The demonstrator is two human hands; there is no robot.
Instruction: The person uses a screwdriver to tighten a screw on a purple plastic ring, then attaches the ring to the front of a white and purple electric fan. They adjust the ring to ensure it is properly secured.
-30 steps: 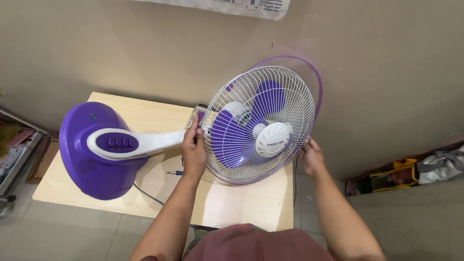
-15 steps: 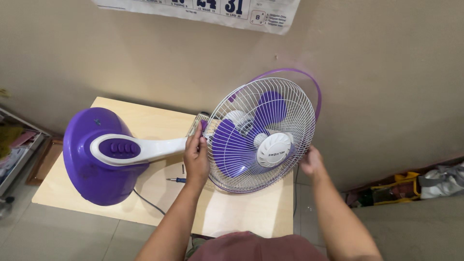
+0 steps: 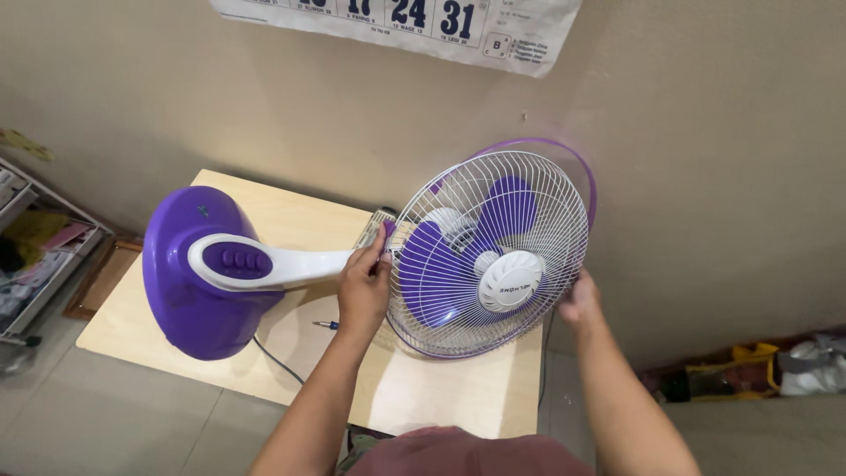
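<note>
Fan grille held both sides

Fan grille [image 3: 490, 254], white wire, tilted over wooden counter [image 3: 441, 388] edge by wall. Left hand [image 3: 363, 286] fingers grasping its left rim; right hand [image 3: 580, 300] fingers gripping right rim. Purple base [image 3: 189, 282] lying on counter, screwdriver [image 3: 324, 324] near left hand.

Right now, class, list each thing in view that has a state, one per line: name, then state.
Fan: lying on its side on the table.
Front grille: white wire, on the fan head, blades behind it.
Left hand: gripping the grille's left edge.
Right hand: holding the grille's right edge.
Screwdriver: lying flat on the table, untouched.
</note>
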